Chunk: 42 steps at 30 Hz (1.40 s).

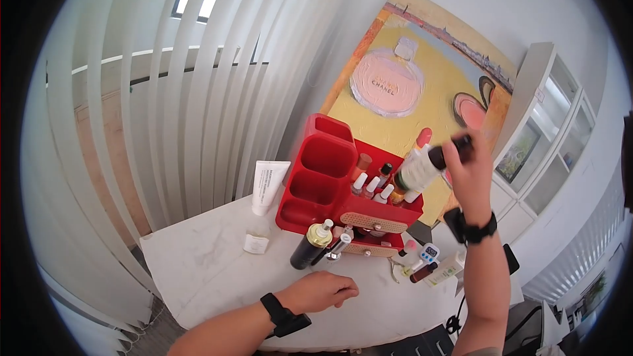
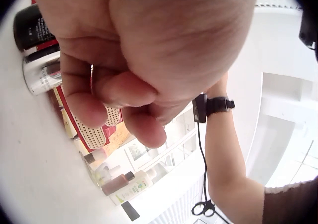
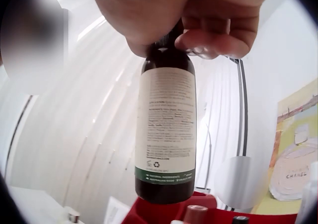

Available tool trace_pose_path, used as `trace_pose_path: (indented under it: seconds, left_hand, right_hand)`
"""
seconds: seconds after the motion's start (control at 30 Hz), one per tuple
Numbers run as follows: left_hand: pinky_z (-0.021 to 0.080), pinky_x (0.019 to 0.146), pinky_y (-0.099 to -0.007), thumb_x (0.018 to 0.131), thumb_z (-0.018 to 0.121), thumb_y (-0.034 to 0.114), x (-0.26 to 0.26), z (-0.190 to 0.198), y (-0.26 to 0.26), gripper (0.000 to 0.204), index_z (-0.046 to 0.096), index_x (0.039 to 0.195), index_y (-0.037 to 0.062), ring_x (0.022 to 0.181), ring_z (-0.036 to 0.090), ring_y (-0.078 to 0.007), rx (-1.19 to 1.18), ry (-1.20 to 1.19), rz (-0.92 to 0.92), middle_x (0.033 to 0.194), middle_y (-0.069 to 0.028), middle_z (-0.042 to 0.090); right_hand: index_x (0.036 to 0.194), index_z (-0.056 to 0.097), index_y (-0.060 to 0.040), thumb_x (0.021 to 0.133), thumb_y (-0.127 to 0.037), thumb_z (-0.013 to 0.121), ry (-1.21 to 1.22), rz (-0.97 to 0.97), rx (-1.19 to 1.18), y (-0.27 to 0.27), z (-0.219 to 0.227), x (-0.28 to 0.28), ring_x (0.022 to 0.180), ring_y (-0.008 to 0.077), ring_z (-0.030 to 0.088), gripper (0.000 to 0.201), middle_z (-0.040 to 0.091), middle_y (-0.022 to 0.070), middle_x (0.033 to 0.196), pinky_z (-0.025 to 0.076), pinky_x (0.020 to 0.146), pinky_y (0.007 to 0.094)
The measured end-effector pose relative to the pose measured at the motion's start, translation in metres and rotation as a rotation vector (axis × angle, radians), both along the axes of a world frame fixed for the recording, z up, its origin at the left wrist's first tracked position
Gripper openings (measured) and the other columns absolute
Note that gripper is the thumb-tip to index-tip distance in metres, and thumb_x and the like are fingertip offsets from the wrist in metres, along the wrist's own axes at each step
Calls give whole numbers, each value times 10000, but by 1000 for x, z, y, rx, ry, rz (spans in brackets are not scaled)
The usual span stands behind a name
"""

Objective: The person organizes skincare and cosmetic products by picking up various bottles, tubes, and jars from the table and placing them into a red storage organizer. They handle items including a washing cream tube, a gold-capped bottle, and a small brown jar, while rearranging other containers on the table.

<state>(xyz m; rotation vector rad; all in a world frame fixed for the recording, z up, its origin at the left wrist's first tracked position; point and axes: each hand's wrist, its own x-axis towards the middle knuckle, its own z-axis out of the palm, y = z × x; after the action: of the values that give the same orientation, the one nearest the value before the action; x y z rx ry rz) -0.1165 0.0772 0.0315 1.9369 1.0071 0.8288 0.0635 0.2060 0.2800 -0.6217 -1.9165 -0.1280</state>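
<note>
My right hand [image 1: 473, 175] grips a dark bottle [image 3: 166, 119] by its black top, fingers curled round it. The bottle bears a cream label with a green band at its base. In the head view it tilts over the right part of a red cosmetics organizer [image 1: 302, 151], above several nail polish bottles [image 1: 371, 186]. Over the table front, my left hand [image 1: 322, 291] holds nothing, its fingers loosely curled. Nearest to it stand a black pump bottle [image 1: 307, 250] and a silver-capped tube [image 1: 340, 246].
A white cream tube [image 1: 267, 184] stands left of the organizer on the marble table [image 1: 204, 270], behind a small white packet [image 1: 256, 244]. To the right lie a small timer [image 1: 429, 253], a brown bottle [image 1: 423, 272] and a white bottle [image 1: 448, 268]. A painting [image 1: 356, 118] leans behind.
</note>
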Motion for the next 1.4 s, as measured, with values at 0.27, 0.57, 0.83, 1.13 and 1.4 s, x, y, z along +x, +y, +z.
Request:
trace_pose_path:
  seconds: [0.27, 0.57, 0.83, 1.13, 1.4]
  left_hand:
    - [511, 687, -337, 1055, 534, 332, 0, 0, 0, 292, 689, 1146, 102, 693, 649, -199, -23, -34, -7, 744, -35, 684]
    - [516, 697, -346, 1058, 532, 338, 0, -1, -1, 279, 681, 1140, 117, 690, 649, -211, -12, -56, -26, 739, -43, 681]
    - [512, 684, -344, 1057, 535, 318, 1, -1, 1, 268, 681, 1137, 109, 674, 643, -208, -38, -41, -50, 720, -40, 669]
    - [516, 673, -347, 1052, 543, 336, 2, 0, 1, 283, 684, 1132, 106, 661, 645, -212, -37, -48, -35, 703, -46, 662]
    - [520, 672, -346, 1039, 569, 326, 3, -2, 2, 274, 687, 1143, 102, 667, 655, -212, 9, -47, -36, 716, -54, 673]
  right_hand:
    - [1061, 632, 11, 909, -404, 734, -266, -241, -61, 92, 29, -64, 728, 315, 649, 453, 665, 164, 804, 505, 673, 401]
    - [1044, 647, 17, 888, -409, 727, -613, -341, -256, 142, -2, -72, 935, 388, 685, 460, 711, 219, 982, 531, 815, 440]
    - [1077, 659, -11, 901, -315, 728, -663, -237, -386, 159, -23, -72, 973, 362, 683, 358, 719, 199, 1012, 523, 862, 430]
    - [1155, 625, -40, 926, -264, 697, -743, -162, -373, 157, -28, -86, 1060, 372, 669, 329, 710, 203, 1103, 514, 915, 432]
    - [1127, 613, -35, 915, -258, 714, -719, -190, -351, 153, -25, -79, 1030, 395, 664, 323, 703, 227, 1059, 512, 882, 447]
